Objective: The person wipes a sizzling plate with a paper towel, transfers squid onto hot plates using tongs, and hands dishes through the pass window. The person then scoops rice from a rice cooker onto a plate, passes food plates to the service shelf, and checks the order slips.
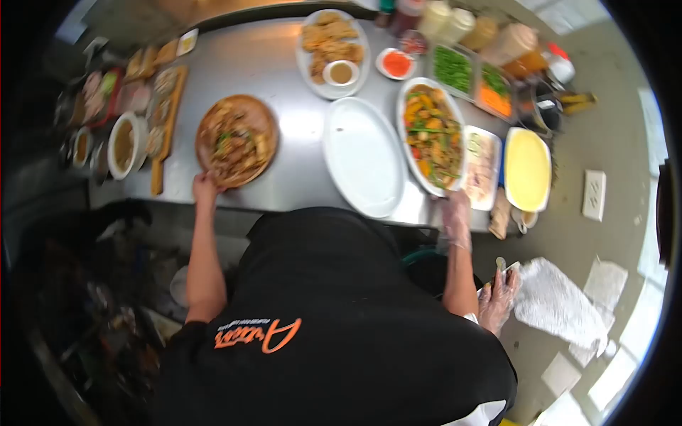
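My left hand (204, 187), bare, grips the lower-left rim of a round brown plate (266, 117). Dark meat pieces with green garnish (234, 145) lie on that plate. My right hand (457, 211), in a clear plastic glove, is closed on the near end of a white oval platter (403, 106); the fingers beneath the rim are hidden. Mixed stir-fried vegetables (433, 135) fill it. Between my hands lies a bare white oval platter (364, 157). Beyond it sits another oval platter (307, 78) with golden fried pieces and a small sauce cup (341, 73).
A steel table (298, 177) carries everything. Left are a wooden board (170, 124) and white bowl (128, 145). Right are chopped greens (452, 69), a yellow-filled tray (528, 169) and squeeze bottles (510, 42). Another person's gloved hand (499, 302) is near a white towel (554, 302).
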Action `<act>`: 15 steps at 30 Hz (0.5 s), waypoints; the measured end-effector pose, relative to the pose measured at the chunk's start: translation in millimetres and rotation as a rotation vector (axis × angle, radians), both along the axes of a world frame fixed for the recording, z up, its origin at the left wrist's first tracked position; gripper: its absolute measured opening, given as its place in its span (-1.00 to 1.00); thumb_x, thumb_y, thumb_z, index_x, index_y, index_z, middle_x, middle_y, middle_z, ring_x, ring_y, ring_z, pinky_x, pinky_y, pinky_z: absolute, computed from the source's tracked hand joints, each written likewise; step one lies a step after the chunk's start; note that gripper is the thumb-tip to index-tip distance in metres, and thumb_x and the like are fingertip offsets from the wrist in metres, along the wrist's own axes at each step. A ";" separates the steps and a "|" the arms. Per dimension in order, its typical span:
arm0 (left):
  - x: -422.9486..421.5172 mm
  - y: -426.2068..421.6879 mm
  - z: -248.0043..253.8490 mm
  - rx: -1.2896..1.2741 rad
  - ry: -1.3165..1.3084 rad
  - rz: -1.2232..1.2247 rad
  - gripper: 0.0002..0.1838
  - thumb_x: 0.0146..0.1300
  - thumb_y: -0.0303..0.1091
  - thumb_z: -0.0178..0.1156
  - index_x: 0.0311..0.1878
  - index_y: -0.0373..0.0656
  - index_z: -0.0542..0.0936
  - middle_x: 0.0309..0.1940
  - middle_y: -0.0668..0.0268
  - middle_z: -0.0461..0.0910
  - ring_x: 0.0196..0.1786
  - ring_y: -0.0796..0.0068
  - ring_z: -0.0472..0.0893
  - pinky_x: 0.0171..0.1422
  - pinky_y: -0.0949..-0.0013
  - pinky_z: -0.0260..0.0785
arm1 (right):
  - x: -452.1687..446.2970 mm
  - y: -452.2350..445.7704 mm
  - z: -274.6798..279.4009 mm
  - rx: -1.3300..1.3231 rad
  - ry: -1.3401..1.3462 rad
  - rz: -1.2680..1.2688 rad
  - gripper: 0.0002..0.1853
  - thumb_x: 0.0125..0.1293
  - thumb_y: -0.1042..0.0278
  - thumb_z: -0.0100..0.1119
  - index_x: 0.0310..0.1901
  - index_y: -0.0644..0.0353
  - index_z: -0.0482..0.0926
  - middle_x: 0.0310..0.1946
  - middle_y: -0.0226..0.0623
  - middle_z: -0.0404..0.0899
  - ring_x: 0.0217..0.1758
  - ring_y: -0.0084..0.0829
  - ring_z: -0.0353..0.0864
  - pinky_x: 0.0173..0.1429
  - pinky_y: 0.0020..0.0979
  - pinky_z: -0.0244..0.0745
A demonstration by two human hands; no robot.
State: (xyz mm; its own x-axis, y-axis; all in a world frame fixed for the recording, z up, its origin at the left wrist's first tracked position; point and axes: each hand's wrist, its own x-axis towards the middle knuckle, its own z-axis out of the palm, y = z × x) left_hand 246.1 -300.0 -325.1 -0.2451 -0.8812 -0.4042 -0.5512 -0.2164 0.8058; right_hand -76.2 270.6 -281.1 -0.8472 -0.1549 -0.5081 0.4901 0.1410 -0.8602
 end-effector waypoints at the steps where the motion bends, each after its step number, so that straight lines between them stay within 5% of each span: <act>1: -0.3 -0.7 -5.7 -0.065 -0.010 -0.006 -0.69 0.46 -0.30 0.09 -0.01 -0.44 0.44 -0.26 0.06 0.59 -0.39 0.32 0.67 -0.47 0.33 0.65 | -2.1 -4.1 5.3 -0.184 -0.038 -0.073 -0.67 0.23 0.54 0.08 0.03 0.44 0.55 -0.08 -0.16 0.66 -0.11 -0.23 0.66 -0.08 -0.31 0.56; 5: -6.2 -8.2 11.8 -0.080 -0.108 -0.057 -0.68 0.44 -0.26 0.12 -0.01 -0.39 0.49 -0.28 0.13 0.62 -0.36 0.35 0.68 -0.47 0.38 0.62 | -7.5 -19.4 25.1 -0.142 -0.060 -0.135 -0.60 0.24 0.53 0.08 0.12 0.47 0.49 -0.03 -0.14 0.65 -0.12 -0.29 0.66 -0.13 -0.36 0.59; 7: -16.1 -17.6 19.6 -0.117 -0.181 -0.088 -0.70 0.42 -0.26 0.15 -0.02 -0.36 0.53 -0.29 0.13 0.64 -0.33 0.35 0.68 -0.44 0.36 0.60 | -7.7 -15.2 35.4 0.225 0.175 0.222 -0.62 0.23 0.56 0.06 0.09 0.49 0.51 -0.10 -0.15 0.67 -0.10 -0.32 0.66 -0.09 -0.31 0.62; 10: -24.3 -47.3 31.2 -0.276 -0.338 -0.135 -0.73 0.40 -0.27 0.16 -0.02 -0.29 0.58 -0.25 0.09 0.68 -0.22 0.23 0.68 -0.28 0.23 0.55 | -0.7 -12.5 23.5 0.371 0.432 0.415 -0.69 0.21 0.54 0.06 -0.02 0.50 0.52 -0.19 -0.18 0.67 -0.16 -0.34 0.66 -0.10 -0.30 0.61; 13: -35.9 -65.8 45.7 -0.409 -0.500 -0.229 -0.74 0.39 -0.27 0.14 0.05 -0.14 0.60 -0.12 0.02 0.68 -0.04 -0.05 0.64 0.02 0.00 0.46 | 3.0 -10.4 -1.4 0.087 0.221 0.273 -0.66 0.20 0.57 0.11 0.02 0.47 0.51 -0.09 -0.13 0.66 -0.10 -0.30 0.67 -0.04 -0.30 0.58; 15: -43.5 -67.3 62.5 -0.446 -0.542 -0.271 -0.76 0.39 -0.27 0.13 0.03 -0.12 0.61 -0.13 0.03 0.67 -0.04 -0.07 0.63 0.00 -0.01 0.46 | 13.0 -33.2 5.7 -0.034 0.084 0.223 -0.62 0.21 0.57 0.11 0.08 0.45 0.48 -0.01 -0.11 0.63 -0.04 -0.29 0.67 0.04 -0.29 0.59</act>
